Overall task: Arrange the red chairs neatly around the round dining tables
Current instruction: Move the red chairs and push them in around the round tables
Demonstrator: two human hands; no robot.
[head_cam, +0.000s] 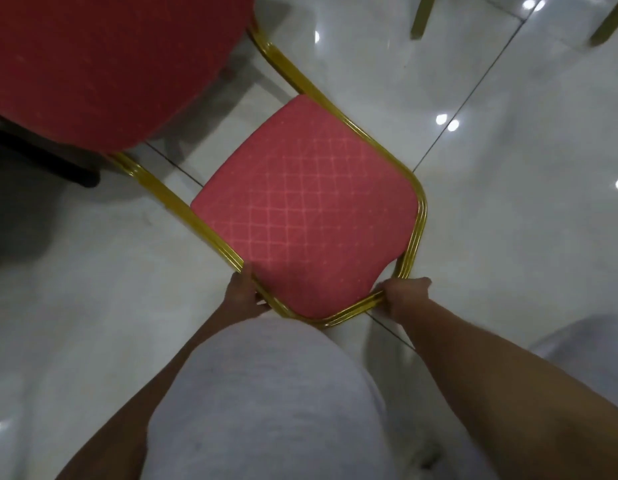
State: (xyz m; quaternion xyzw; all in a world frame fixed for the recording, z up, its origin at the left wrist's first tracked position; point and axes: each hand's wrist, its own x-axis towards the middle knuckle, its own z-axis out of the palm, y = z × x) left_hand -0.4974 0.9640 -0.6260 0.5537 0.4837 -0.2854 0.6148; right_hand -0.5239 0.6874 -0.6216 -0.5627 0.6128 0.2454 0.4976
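Head view, left hand (241, 294), right hand (404, 296) clasping red chair (300, 209) frame

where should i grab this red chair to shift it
Take the gold frame at the two top corners of the backrest of the red chair, coming from behind it. The tube stands proud of the padding there, so fingers can wrap it, and a hand on each corner likely steers evenly. The left hand and right hand grip there.
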